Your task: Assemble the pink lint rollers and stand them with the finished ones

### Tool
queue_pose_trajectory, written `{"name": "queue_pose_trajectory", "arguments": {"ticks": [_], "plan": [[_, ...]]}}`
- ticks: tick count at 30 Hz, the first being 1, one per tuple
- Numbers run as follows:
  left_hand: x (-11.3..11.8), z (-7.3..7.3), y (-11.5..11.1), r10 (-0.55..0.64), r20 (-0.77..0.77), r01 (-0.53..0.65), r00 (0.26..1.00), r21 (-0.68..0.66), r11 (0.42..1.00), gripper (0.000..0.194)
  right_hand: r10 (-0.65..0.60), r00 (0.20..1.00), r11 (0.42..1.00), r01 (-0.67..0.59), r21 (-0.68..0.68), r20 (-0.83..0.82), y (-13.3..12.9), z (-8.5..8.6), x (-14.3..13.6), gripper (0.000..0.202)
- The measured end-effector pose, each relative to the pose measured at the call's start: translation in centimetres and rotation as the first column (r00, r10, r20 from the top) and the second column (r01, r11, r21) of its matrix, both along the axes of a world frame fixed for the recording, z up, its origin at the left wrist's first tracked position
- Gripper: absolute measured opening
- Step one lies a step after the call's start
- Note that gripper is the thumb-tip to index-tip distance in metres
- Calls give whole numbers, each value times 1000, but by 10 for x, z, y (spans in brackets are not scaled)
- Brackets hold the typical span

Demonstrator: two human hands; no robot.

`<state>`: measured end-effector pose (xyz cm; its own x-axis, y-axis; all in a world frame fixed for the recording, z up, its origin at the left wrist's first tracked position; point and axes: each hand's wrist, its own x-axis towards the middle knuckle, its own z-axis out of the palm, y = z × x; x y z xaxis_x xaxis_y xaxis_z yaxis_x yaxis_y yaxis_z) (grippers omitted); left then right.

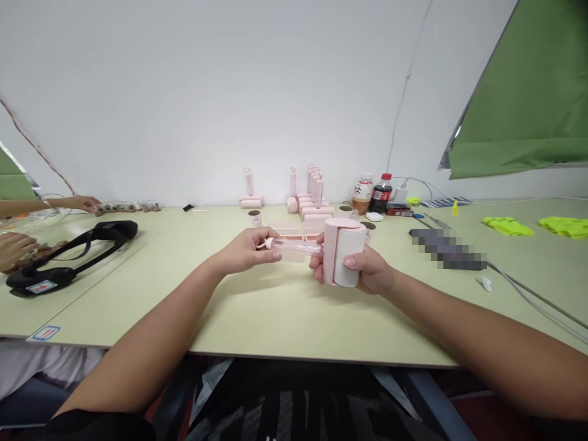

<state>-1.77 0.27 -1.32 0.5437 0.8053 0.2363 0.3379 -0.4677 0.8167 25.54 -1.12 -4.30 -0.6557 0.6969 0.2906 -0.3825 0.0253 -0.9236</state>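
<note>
A lint roller [350,257] with a white roll, a pale pink cover and a clear pink handle is held above the table between both hands. My right hand [373,269] wraps round the roll and cover, thumb on the white surface. Pinched in the fingers of my left hand [248,251] is the looped end of the handle, which lies nearly level. Behind, partly hidden by the roller, sits a clear and pink tray [290,231]. Two loose rolls with dark cores stand close by, one roll [254,217] on the left and another roll [345,211] on the right.
Several upright pink lint rollers [316,208] stand by the wall. Right of them are a cola bottle [381,195], another drink bottle [362,193] and a blurred dark object [448,248] with cables. A black headset [78,260] and another person's hands [82,203] are at left.
</note>
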Motion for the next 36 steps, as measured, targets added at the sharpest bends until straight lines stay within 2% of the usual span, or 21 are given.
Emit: {"name": "queue_pose_trajectory", "arguments": {"ticks": [2,5,8,11,15,19,30,36], "plan": [[2,0,-1,52,-137,-31,989,152,988,29,-6,1000,1000,6,5,12,1,0,1,55],[7,0,-3,170,-327,-70,930,297,952,32,-22,998,1000,22,-8,56,1,1,0,53],[15,-3,-6,365,-509,-151,780,413,898,32,-53,992,999,54,-1,116,-1,1,-2,49],[22,-7,-6,487,-579,-197,654,491,849,25,-95,987,995,94,12,128,-4,-1,-6,47],[26,-10,-6,525,-600,-226,604,503,835,22,-137,982,990,133,40,131,-8,-4,-9,45],[26,-9,-8,532,-603,-269,594,474,839,17,-171,977,985,167,39,124,-11,-6,-11,44],[26,-14,-12,497,-525,-295,691,424,856,18,-202,976,978,205,-30,76,-10,-8,-9,47],[27,-17,-13,494,-571,-295,656,409,864,18,-234,968,967,241,-84,88,-9,-8,-10,42]]}}
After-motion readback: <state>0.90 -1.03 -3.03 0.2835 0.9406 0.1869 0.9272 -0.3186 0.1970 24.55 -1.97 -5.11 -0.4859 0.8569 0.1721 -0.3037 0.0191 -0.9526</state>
